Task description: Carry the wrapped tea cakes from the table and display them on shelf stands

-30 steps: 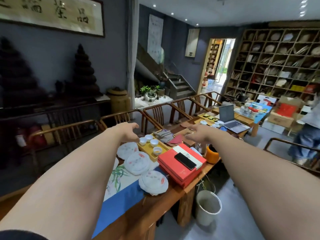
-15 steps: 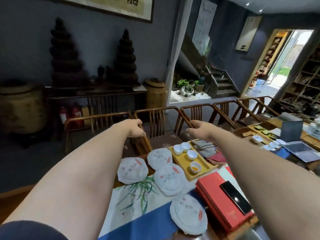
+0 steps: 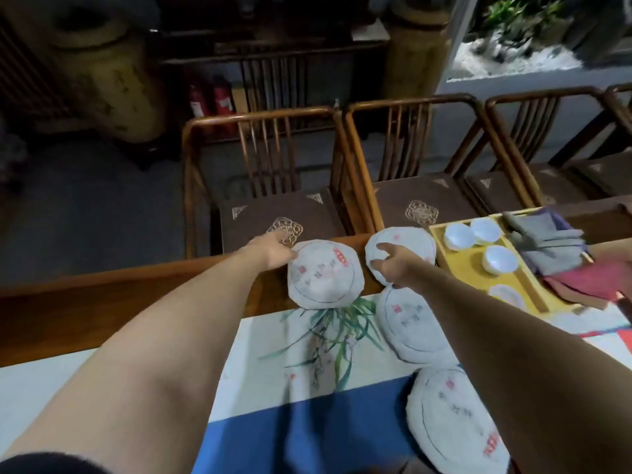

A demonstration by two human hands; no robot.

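Observation:
Several round tea cakes in white paper with red marks lie on the wooden table point(image 3: 102, 302). My left hand point(image 3: 273, 254) grips the left rim of the far-left tea cake point(image 3: 325, 273) at the table's far edge. My right hand point(image 3: 393, 268) pinches the near-left rim of the far-right tea cake point(image 3: 410, 242), thumb on top. A third tea cake point(image 3: 410, 331) lies just below my right wrist. The nearest tea cake point(image 3: 455, 419) is partly hidden by my right forearm. No shelf stands are in view.
A yellow tray point(image 3: 478, 278) with white cups sits right of the cakes, with folded grey cloths point(image 3: 547, 241) and red cloths beyond. A white and blue runner point(image 3: 307, 405) with a bamboo painting covers the table. Wooden chairs point(image 3: 273, 172) line the far side.
The view has dropped down onto the table. Both hands have lowered from the air above the chairs onto the rims of the two far tea cakes.

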